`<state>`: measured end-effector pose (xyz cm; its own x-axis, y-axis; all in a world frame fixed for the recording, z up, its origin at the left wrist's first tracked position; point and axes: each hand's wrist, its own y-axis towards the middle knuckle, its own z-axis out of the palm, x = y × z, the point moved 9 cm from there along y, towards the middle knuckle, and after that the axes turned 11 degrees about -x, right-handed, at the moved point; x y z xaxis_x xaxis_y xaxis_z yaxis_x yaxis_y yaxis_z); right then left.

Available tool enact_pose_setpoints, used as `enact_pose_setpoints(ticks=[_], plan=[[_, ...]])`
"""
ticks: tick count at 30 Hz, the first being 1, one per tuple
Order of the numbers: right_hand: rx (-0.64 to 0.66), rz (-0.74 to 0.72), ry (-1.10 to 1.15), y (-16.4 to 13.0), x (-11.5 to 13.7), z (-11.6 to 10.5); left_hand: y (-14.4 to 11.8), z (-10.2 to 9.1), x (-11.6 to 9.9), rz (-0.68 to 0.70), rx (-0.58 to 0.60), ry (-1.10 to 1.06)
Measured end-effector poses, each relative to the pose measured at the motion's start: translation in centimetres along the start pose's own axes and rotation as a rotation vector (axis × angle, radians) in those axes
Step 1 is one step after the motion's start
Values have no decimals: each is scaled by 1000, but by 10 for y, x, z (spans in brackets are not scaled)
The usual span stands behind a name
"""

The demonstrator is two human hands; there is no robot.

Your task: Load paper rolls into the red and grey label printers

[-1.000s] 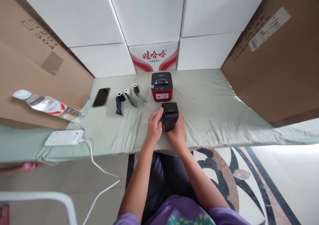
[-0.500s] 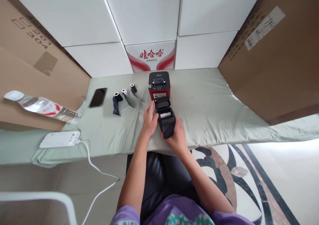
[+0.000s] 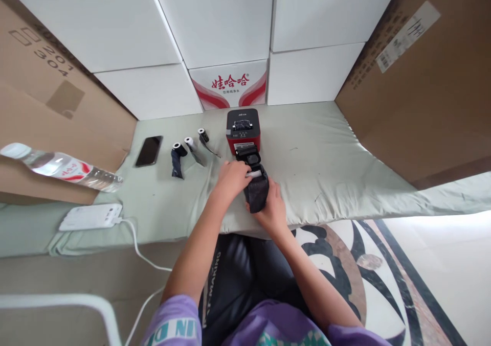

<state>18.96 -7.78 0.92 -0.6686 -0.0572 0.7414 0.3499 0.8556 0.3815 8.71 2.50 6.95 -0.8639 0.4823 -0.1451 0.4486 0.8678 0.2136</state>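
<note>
A small black portable printer (image 3: 257,195) with its lid tipped back lies at the bench's front. My right hand (image 3: 273,203) wraps its right side and lower end, holding it. Over its open compartment, my left hand (image 3: 235,180) has its fingers closed at the white-ended paper roll (image 3: 253,174); the fingertips are partly hidden inside. Just behind stands a red and black box-shaped device (image 3: 243,131), partly covered by the raised lid. Left of it lie three small dark rolls with loose tails: one roll (image 3: 178,154), a second roll (image 3: 190,144) and a third roll (image 3: 203,134).
A phone (image 3: 149,151) lies on the green cloth (image 3: 326,182), left of the rolls. Further left are a water bottle (image 3: 65,168) and a white power bank (image 3: 91,216) with a cable. Cardboard boxes (image 3: 387,116) flank the bench; white boxes (image 3: 314,75) stand behind.
My left hand has moved from the printer's left side to over its open compartment, fingers at the roll. The right hand keeps its hold. The view has shifted slightly.
</note>
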Motion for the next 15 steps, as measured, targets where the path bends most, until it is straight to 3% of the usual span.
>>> enact_pose_setpoints(ticks=[3,6,10,15], plan=[[8,-4,-7,0,0,0,21,10,-6,5,166,118],[21,-3,-14,0,0,1,29,9,-11,16,229,177],[0,-24,-23,0,1,-2,19,-15,-1,34,109,-53],[14,-8,-30,0,0,0,-10,-58,59,-133,-87,-645]])
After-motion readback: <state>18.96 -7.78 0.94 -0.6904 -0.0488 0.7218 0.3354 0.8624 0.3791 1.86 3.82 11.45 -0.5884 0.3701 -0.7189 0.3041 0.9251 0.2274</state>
